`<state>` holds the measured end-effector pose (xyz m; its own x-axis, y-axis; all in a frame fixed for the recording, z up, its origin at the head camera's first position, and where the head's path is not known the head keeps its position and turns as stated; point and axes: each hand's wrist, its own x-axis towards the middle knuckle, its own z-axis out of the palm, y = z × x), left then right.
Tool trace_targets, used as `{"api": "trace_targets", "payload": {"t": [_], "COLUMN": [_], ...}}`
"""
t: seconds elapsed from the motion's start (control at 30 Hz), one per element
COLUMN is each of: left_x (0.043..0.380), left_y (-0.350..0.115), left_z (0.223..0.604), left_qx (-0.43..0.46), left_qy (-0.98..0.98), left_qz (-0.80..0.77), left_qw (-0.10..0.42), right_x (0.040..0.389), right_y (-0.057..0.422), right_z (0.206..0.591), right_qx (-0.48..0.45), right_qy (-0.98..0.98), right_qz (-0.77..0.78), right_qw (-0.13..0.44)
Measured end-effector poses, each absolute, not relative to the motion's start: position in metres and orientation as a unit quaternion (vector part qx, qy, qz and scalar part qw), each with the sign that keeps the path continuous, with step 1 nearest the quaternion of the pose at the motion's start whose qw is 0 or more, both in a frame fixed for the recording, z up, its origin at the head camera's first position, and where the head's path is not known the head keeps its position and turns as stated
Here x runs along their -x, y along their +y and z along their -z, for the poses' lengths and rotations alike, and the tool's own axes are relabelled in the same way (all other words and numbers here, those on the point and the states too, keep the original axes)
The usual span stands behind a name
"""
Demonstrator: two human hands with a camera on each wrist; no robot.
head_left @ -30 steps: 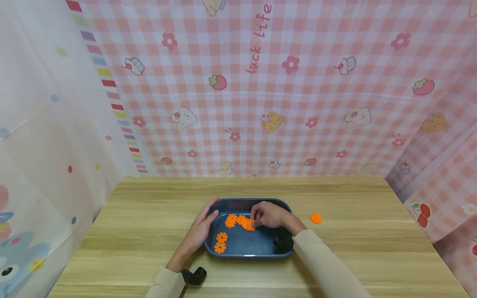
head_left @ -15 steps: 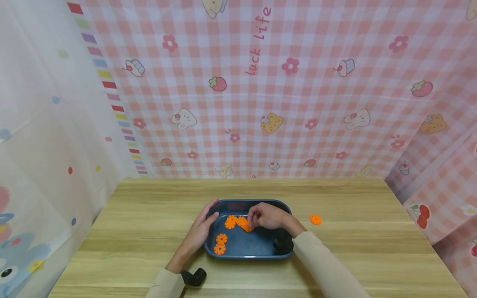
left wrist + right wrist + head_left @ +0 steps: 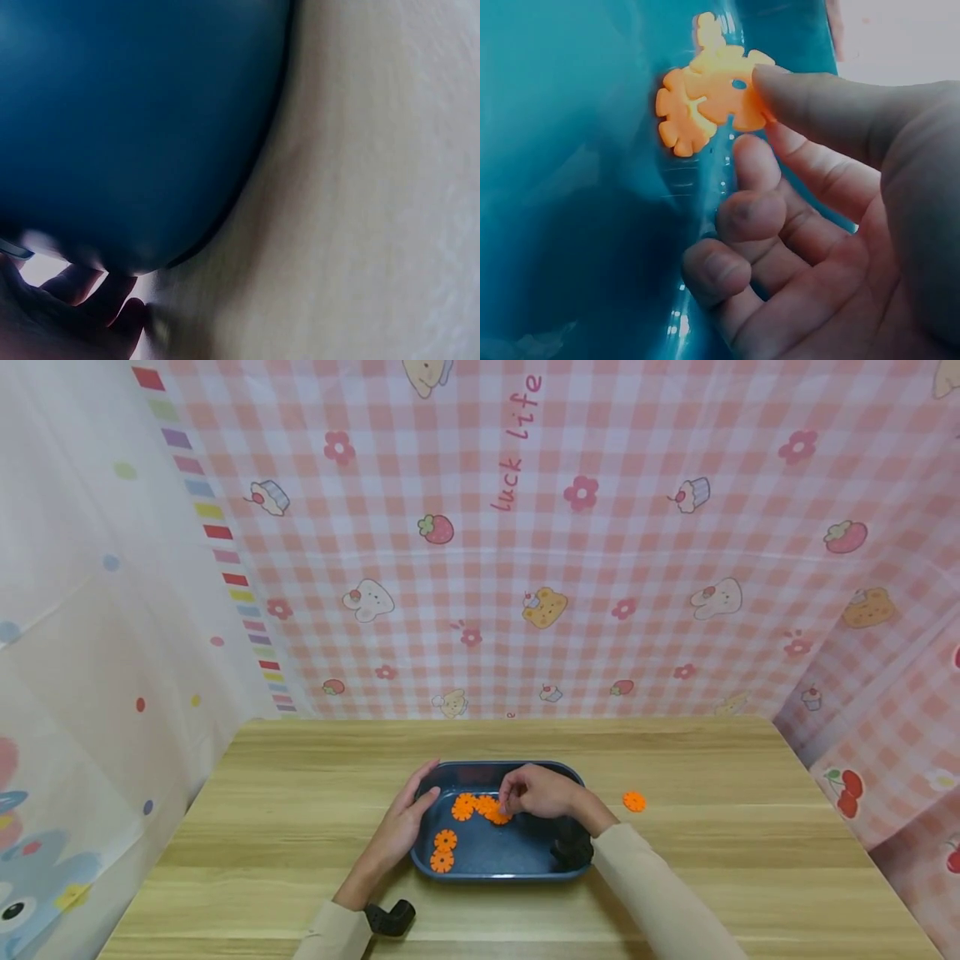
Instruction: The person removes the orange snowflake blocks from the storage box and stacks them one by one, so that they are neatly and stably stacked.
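Note:
A dark blue rectangular tray point(image 3: 510, 857) lies on the table with several orange notched plastic discs point(image 3: 463, 808) in it. My left hand point(image 3: 402, 820) grips the tray's left side, thumb over the rim; in the left wrist view its fingers point(image 3: 112, 300) touch the outer wall. Inside the tray, my right hand point(image 3: 543, 792) pinches a notched disc point(image 3: 718, 86) between thumb and index finger, its other fingers curled. That disc overlaps another disc point(image 3: 681, 124) in the right wrist view. Two more discs point(image 3: 444, 850) rest at the tray's front left.
One orange disc point(image 3: 634, 801) lies on the wooden table point(image 3: 712, 877) to the right of the tray. A black wrist mount point(image 3: 392, 918) sticks out from the left wrist. Checked cloth point(image 3: 525, 568) hangs behind the table.
My right hand has shifted slightly left over the disc cluster in the tray. The left hand and the tray stay in place.

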<state>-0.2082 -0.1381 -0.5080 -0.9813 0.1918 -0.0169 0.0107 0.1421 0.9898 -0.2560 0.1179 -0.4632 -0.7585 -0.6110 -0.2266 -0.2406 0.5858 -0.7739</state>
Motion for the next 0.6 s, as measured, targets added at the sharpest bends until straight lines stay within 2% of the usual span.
{"api": "trace_targets", "payload": {"t": [0.3, 0.6], "left_x": [0.209, 0.209], "left_y": [-0.137, -0.136], "left_z": [0.508, 0.508], "left_qx": [-0.061, -0.049], "left_qy": [0.757, 0.760], "left_qz": [-0.647, -0.645], "left_qw": [0.068, 0.069], "right_x": [0.252, 0.248], "right_y": [0.119, 0.130], "right_z": [0.453, 0.441], "right_qx": [0.257, 0.248], "right_qy": [0.855, 0.818], "right_qz": [0.391, 0.464], "right_qw": [0.222, 0.233]}}
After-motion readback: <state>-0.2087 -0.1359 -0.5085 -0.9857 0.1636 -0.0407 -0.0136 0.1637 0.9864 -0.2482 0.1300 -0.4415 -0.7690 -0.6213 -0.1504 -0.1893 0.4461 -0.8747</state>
